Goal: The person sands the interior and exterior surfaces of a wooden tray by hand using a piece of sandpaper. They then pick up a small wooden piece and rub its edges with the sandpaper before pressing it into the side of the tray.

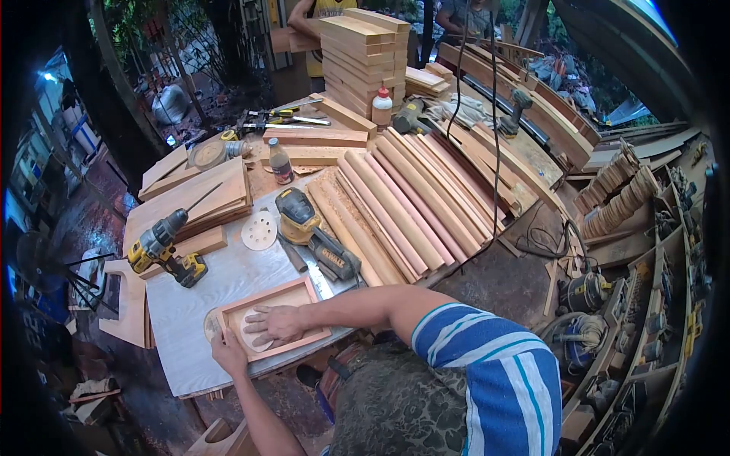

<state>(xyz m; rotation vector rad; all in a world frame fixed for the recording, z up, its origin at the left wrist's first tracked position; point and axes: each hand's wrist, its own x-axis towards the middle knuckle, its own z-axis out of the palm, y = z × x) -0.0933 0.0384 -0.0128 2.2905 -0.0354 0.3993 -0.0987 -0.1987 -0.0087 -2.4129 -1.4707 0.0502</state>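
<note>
A shallow wooden tray (266, 295) with raised sides lies near the front edge of the light grey board. My left hand (228, 354) grips its left side, the fingers partly hidden behind the rim. Inside it, my right hand (278, 324) lies flat with fingers spread, pressing on a pale round sanding disc (261, 345). Another round disc (211, 325) sticks out from under the tray's left corner. A disc with holes (259, 230) rests farther back on the board, beside a yellow and black DeWalt sander (298, 216).
A yellow cordless drill (166, 249) with a long bit lies at the left. Rows of rounded wood strips (403, 205) cover the table's middle. Behind stand a dark bottle (280, 163), a glue bottle (382, 109) and stacked boards (363, 57). Two people are at the back.
</note>
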